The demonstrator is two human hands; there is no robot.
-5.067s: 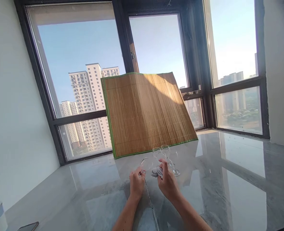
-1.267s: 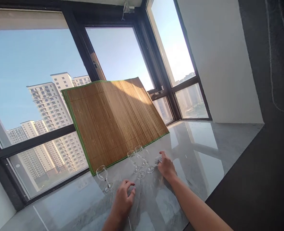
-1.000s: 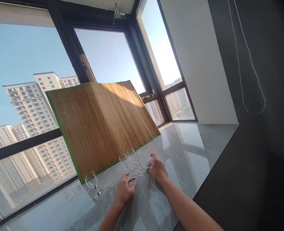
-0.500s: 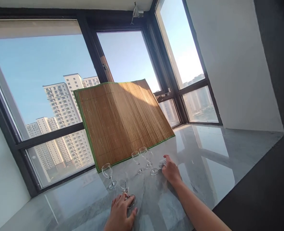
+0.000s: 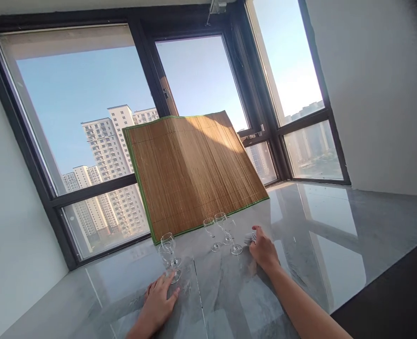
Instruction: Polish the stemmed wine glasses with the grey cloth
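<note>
The small clear stemmed wine glass point(image 5: 166, 258) now stands upright on the glossy grey marble table point(image 5: 300, 245), moved left to just beside a second clear glass point(image 5: 168, 241). The left hand point(image 5: 157, 303) lies open and flat, fingertips at its foot. The right hand point(image 5: 265, 249) stays curled on a crumpled grey cloth point(image 5: 249, 237).

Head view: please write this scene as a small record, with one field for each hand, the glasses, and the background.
Left hand: open, flat on the glossy grey marble table, fingertips at the foot of the nearest clear stemmed glass.
Right hand: closed on a small pale crumpled cloth.
Other glasses: a second glass close behind it; a group of three upright beside the cloth.
Behind: brown bamboo mat with green edge, leaning against the window.
</note>
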